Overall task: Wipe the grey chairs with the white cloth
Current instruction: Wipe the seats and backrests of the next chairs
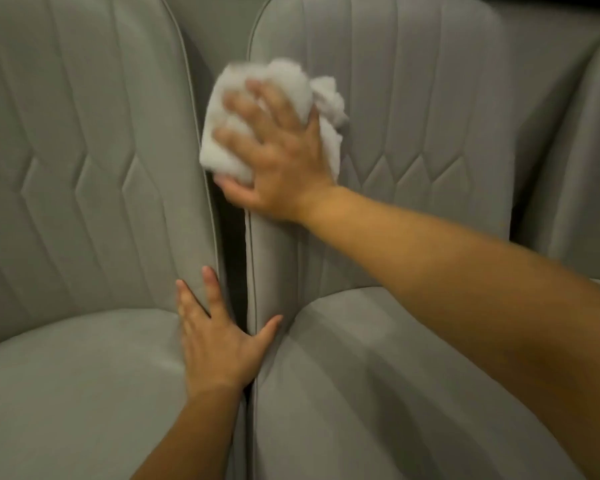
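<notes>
A: Right hand (278, 161) — state?

B: Fingers spread and straight, palm pressing the white cloth (257, 98) flat against the backrest of the right grey chair (413, 133), at its left edge. Cloth bunches out above and to the right of the fingers. Hand and cloth blurred.

A: Left hand (219, 344)?

B: Open, holding nothing. Below the right hand, fingers straight, lying on the right edge of the left grey chair (84, 168); thumb reaches across the dark gap (232, 258) to touch the right chair.

A: Beyond the right arm?

B: Edge of a third grey chair (582, 150), well apart from both hands.
</notes>
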